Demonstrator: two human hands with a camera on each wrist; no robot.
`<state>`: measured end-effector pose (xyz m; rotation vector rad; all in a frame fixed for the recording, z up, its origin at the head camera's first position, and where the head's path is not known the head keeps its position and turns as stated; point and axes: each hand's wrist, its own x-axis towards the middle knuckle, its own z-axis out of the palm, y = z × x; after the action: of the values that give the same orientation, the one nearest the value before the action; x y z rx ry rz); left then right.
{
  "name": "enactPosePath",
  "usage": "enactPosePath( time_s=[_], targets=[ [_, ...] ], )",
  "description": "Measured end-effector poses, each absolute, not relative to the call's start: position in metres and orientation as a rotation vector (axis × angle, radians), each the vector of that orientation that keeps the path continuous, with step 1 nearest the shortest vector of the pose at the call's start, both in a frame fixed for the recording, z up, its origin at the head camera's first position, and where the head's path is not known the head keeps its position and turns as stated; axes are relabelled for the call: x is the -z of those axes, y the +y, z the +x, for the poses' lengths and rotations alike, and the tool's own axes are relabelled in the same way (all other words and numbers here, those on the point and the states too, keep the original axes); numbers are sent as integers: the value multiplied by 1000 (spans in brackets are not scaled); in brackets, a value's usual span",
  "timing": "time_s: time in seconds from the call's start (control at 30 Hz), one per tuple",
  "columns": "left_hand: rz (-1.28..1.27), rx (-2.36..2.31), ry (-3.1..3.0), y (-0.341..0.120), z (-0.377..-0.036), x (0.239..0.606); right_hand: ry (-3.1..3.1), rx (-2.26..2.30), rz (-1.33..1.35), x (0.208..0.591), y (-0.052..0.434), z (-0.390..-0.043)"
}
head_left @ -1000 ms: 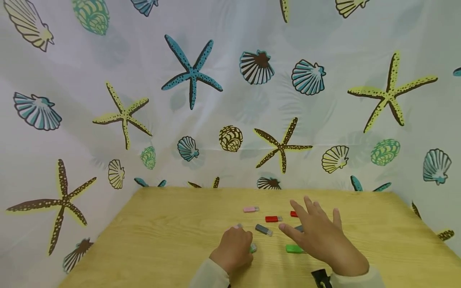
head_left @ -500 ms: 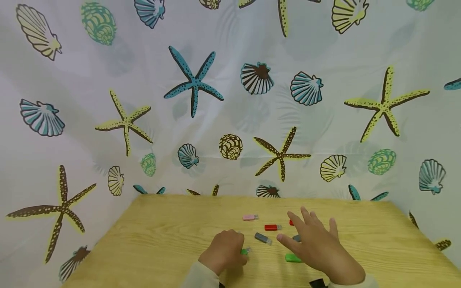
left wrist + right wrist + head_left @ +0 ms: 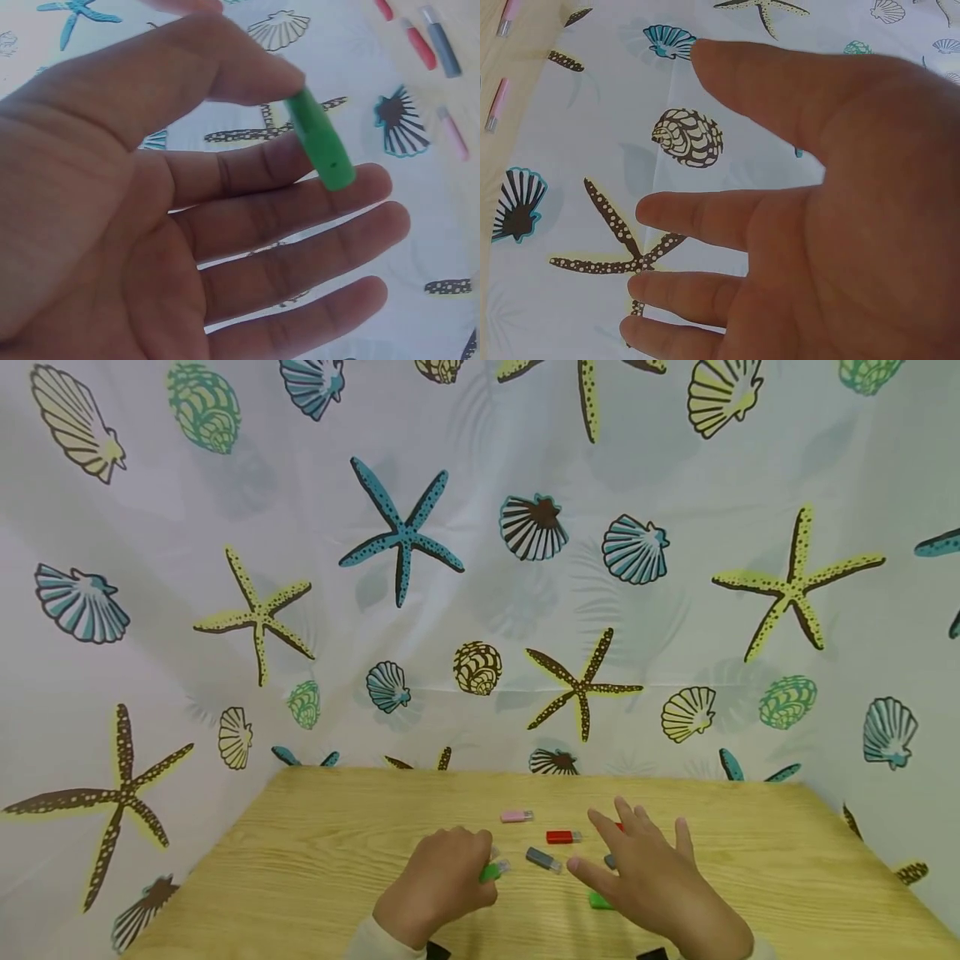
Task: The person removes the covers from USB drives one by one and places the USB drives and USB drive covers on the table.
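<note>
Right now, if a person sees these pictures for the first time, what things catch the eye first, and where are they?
First comes the curtain with printed starfish and shells, which fills the background behind the wooden table. Next, the left hand pinches a green USB stick near the table's front, while the right hand spreads open beside it. Small pink, red and grey sticks lie scattered between and beyond the hands.

Two green USB sticks, two red, two grey, one pink
</note>
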<state>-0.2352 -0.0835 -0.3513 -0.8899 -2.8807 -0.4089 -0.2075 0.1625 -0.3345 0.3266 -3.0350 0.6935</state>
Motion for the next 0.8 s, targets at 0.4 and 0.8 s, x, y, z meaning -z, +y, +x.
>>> enactPosePath(
  time_s=[0.4,0.8],
  targets=[
    [-902,356,-2841,-86,-215,331,-3040,-705,394,327,161,-196],
    [-1009,335,-2891,-82,-203,319,-3038,-847,572,330,162,-195]
  ],
)
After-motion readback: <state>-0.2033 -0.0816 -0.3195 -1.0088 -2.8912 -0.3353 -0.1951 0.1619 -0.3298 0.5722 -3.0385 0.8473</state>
